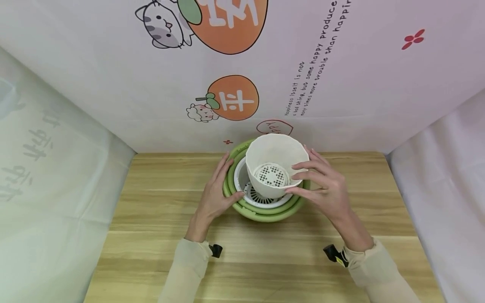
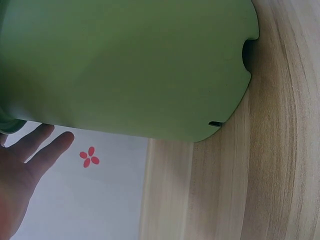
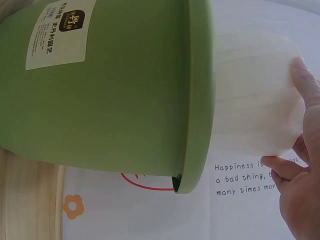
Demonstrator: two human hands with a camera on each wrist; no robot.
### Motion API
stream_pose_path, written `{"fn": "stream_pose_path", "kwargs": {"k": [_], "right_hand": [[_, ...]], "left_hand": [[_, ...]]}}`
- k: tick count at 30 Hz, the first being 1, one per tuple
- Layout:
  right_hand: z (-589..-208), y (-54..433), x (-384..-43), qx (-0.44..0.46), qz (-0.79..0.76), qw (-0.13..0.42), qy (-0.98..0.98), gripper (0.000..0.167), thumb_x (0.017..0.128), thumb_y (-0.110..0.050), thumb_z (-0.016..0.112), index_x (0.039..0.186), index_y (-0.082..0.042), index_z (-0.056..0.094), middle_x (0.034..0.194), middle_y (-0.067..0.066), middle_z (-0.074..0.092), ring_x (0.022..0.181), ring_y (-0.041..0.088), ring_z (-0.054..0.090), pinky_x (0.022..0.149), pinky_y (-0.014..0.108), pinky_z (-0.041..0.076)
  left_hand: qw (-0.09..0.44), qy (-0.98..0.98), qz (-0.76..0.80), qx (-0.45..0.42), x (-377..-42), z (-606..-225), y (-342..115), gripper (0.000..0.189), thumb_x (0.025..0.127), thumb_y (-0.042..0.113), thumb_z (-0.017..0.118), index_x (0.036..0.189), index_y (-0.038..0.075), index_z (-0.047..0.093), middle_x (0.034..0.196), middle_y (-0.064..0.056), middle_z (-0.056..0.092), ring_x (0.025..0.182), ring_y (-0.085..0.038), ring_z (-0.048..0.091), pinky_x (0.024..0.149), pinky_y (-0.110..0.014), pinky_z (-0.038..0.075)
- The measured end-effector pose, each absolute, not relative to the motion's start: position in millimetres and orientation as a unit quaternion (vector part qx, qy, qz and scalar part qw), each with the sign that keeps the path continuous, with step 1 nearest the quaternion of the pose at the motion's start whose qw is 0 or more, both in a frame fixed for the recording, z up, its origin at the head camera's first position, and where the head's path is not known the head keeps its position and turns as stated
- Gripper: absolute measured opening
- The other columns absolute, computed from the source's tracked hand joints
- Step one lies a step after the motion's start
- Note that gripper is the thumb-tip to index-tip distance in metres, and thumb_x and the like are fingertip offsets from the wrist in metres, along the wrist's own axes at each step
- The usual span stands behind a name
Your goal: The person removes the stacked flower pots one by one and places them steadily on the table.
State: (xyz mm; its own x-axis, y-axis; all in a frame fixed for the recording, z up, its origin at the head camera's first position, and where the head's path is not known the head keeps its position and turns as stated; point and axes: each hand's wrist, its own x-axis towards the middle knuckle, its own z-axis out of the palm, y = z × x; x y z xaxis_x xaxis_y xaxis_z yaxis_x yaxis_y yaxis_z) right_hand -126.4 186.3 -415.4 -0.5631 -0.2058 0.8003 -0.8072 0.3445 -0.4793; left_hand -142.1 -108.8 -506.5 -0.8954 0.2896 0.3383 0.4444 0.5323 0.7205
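Note:
A white flowerpot [image 1: 278,147] with a perforated bottom tilts over the larger pots. My right hand [image 1: 323,181] grips its rim, with fingers inside and the thumb at the near edge. Under it, nested green flowerpots [image 1: 261,218] stand upright, with another white pot [image 1: 239,179] inside them. My left hand [image 1: 217,189] rests at the left of the green rim, thumb reaching over it and fingers extended along the outside. The left wrist view shows those fingers [image 2: 50,150] beside the green pot wall [image 2: 125,65]. In the right wrist view, the white flowerpot [image 3: 255,95] sticks out above the green rim [image 3: 200,100].
The pots stand on a wooden table [image 1: 159,235] near its back edge, close to a white printed backdrop [image 1: 151,97]. White cloth hangs [image 1: 447,176] at both sides. A label [image 3: 60,35] is stuck on the green pot's outer wall.

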Motion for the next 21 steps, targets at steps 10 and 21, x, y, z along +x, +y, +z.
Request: {"fn": "stream_pose_path", "kwargs": {"k": [10, 21], "right_hand": [[-404, 187, -123, 0.328, 0.463, 0.333, -0.753, 0.046, 0.077, -0.043, 0.08, 0.069, 0.002, 0.072, 0.086, 0.022, 0.071, 0.109, 0.052, 0.06, 0.11, 0.056, 0.038], [-385, 190, -121, 0.311, 0.466, 0.363, -0.744, 0.05, 0.077, -0.043, 0.08, 0.067, 0.005, 0.071, 0.083, 0.026, 0.07, 0.109, 0.055, 0.059, 0.109, 0.055, 0.04]], "left_hand": [[0.091, -0.873, -0.433, -0.206, -142, -506, -109, 0.098, 0.081, 0.077, 0.055, 0.155, 0.016, 0.033, 0.166, 0.002, 0.016, 0.15, -0.018, 0.02, 0.112, -0.057, 0.034], [0.093, -0.878, -0.425, -0.201, -142, -506, -107, 0.104, 0.079, 0.085, 0.045, 0.154, 0.015, 0.034, 0.165, 0.011, 0.013, 0.149, -0.019, 0.023, 0.111, -0.056, 0.036]]}}
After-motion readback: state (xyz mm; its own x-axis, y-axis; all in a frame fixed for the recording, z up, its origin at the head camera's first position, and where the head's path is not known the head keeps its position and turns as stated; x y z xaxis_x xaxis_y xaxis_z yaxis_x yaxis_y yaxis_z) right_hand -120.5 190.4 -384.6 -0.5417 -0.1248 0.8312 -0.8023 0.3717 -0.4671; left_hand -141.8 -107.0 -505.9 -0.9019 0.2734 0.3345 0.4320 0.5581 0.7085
